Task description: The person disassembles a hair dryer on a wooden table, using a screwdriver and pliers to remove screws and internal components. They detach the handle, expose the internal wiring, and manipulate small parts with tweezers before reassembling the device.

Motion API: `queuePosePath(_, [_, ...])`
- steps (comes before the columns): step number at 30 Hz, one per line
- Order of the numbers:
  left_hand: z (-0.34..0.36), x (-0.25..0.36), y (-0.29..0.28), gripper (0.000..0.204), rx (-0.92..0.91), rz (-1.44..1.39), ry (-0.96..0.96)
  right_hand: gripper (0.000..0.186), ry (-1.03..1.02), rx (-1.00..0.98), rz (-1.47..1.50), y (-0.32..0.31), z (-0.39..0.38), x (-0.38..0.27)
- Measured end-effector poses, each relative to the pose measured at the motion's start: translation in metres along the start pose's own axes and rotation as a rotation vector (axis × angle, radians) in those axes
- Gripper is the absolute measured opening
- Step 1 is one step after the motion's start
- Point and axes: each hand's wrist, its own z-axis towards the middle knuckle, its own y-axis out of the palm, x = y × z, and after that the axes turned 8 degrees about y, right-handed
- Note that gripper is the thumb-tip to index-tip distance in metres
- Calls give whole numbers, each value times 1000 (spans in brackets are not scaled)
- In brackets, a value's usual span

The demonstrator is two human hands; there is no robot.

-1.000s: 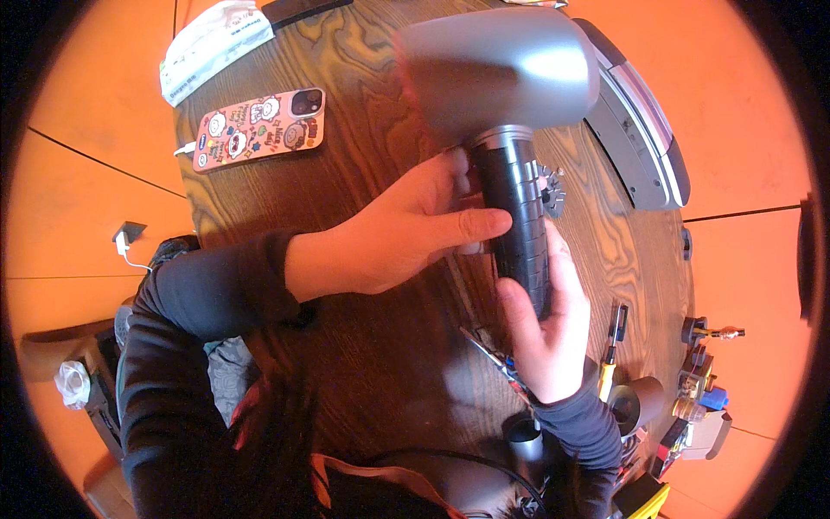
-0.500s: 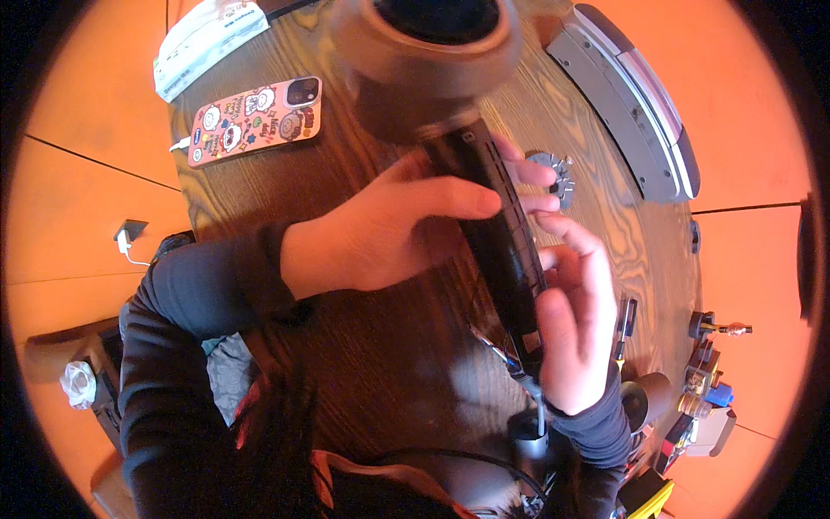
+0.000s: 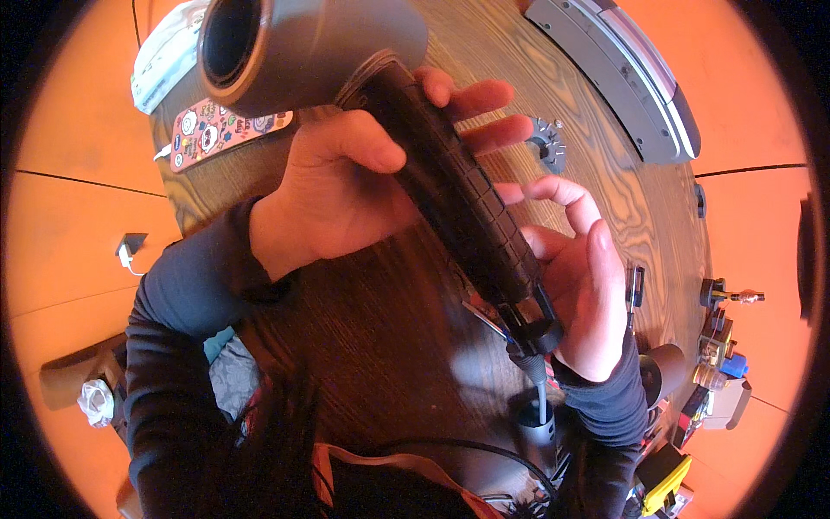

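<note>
A grey hair dryer (image 3: 346, 48) is tilted across the view, its dark round opening at upper left. Its black inner handle (image 3: 458, 186) is exposed and slants down to the right. My left hand (image 3: 333, 164) is wrapped round the upper handle, thumb on the near side and fingertips showing past the far side. Beside the handle's lower end is my right hand (image 3: 592, 285), its fingers apart and loosely bent, thumb raised. Thin loose wires (image 3: 484, 318) show at that end. From there a grey cable (image 3: 539, 381) runs down into a grey tube (image 3: 538, 426).
On the wooden table lie a phone in a pink cartoon case (image 3: 207, 134), a white soft pack (image 3: 169, 60), a dark ring with small metal pieces (image 3: 548, 145) and a long grey curved part (image 3: 605, 82). Small tools and boxes (image 3: 713, 346) crowd the right.
The hair dryer has turned and shifted left, so its opening points to the upper left. My left hand moved with it. My right thumb has come off the handle's lower end.
</note>
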Motion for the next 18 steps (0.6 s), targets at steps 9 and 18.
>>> queuePosePath(9, [5,9,8,43,-7,204,-52,52,111,-127,99,1,6,6])
queuePosePath(18, [0,7,14,58,83,376,-120,40,-156,17,-247,13,-7,7])
